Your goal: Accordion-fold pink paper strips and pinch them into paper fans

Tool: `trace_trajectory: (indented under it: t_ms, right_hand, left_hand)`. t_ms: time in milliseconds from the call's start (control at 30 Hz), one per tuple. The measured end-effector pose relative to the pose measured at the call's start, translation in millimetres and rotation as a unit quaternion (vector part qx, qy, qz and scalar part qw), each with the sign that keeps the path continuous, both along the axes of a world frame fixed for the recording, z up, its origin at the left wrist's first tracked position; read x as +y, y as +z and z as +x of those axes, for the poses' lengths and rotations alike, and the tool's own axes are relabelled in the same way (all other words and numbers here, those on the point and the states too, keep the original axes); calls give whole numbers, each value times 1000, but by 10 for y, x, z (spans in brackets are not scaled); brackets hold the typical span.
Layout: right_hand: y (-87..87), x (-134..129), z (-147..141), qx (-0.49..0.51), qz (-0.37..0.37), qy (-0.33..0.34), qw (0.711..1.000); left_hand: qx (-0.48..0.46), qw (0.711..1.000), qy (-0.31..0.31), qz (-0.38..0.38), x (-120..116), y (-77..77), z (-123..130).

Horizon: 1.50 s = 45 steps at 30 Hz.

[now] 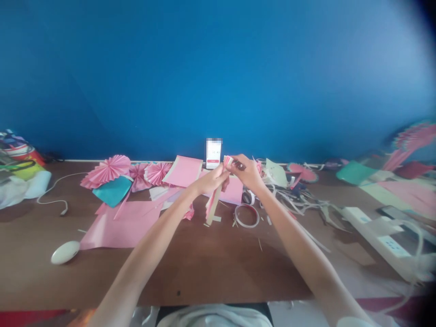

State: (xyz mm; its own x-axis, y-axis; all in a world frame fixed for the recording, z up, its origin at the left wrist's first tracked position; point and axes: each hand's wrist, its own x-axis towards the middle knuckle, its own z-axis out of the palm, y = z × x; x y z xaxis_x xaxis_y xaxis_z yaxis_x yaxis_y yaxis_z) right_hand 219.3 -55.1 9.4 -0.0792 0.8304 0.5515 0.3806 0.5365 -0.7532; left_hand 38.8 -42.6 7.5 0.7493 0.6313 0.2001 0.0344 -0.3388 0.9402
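Note:
Between my two hands is a narrow strip of pleated pink paper (213, 204), held up off the table with its lower end hanging down. My left hand (215, 178) is closed around its upper part. The fingers of my right hand (245, 170) pinch at its top end, which shows pink and white fold edges. Behind my hands a phone (213, 154) with a lit screen leans upright against the blue wall. To the right below my right hand lies a roll of tape (246, 215).
Pink paper fans (111, 170), a teal paper piece (112, 190) and pink sheets (122, 225) lie left. A white computer mouse (65, 252) sits near the front left. White paper strips (289, 200) are tangled right of my hands, and a power strip (384, 240) stands farther right.

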Motion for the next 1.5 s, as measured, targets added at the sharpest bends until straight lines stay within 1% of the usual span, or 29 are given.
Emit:
trace_trajectory:
  t_ms: [133, 233, 367, 467, 567, 667, 767, 833, 933, 1000, 1133, 1200, 1267, 1300, 1367, 1500]
  right_hand:
    - [-18, 21, -7, 37, -67, 58, 995]
    - [-17, 13, -13, 59, -76, 74, 993]
    - [-3, 6, 7, 41, -84, 84, 992]
    - [40, -8, 60, 33, -83, 57, 994]
    - [91, -19, 139, 19, -90, 19, 996]
    - [104, 1, 218, 29, -102, 0, 994]
    - [92, 33, 269, 50, -112, -10, 992]
    - [98, 42, 295, 59, -113, -17, 992]
    - [143, 30, 346, 60, -99, -43, 992]
    - [179, 19, 389, 74, -88, -63, 991]
    - [204, 24, 435, 157, -86, -84, 980]
    - [192, 33, 409, 221, -106, -59, 968]
    - [171, 37, 354, 272, -134, -4, 953]
    - [160, 35, 320, 281, -145, 25, 948]
    - [135, 25, 253, 265, -161, 58, 949]
    - [86, -1, 158, 207, -156, 51, 964]
  left_hand:
    - [-21, 997, -39, -65, 2, -11, -10]
    - [-16, 995, -46, -85, -2, 0, -13]
    - [13, 993, -60, -103, 11, -32, 15]
    - [37, 994, -50, -95, 35, -61, 14]
    - [111, 985, -58, -117, 71, -49, -63]
    - [168, 974, -71, -137, 116, -17, -179]
    - [178, 974, -55, -132, 162, -10, -248]
    - [187, 973, -56, -124, 186, -25, -258]
    - [202, 970, -70, -118, 208, -48, -258]
    - [194, 971, -81, -114, 211, -43, -270]
    - [165, 970, -114, -133, 204, 36, -320]
    - [160, 972, -112, -134, 206, 81, -342]
    - [153, 977, -96, -113, 218, 106, -360]
    - [152, 979, -90, -102, 228, 110, -368]
    - [160, 979, -90, -93, 247, 106, -386]
    - [205, 971, -101, -69, 264, 94, -387]
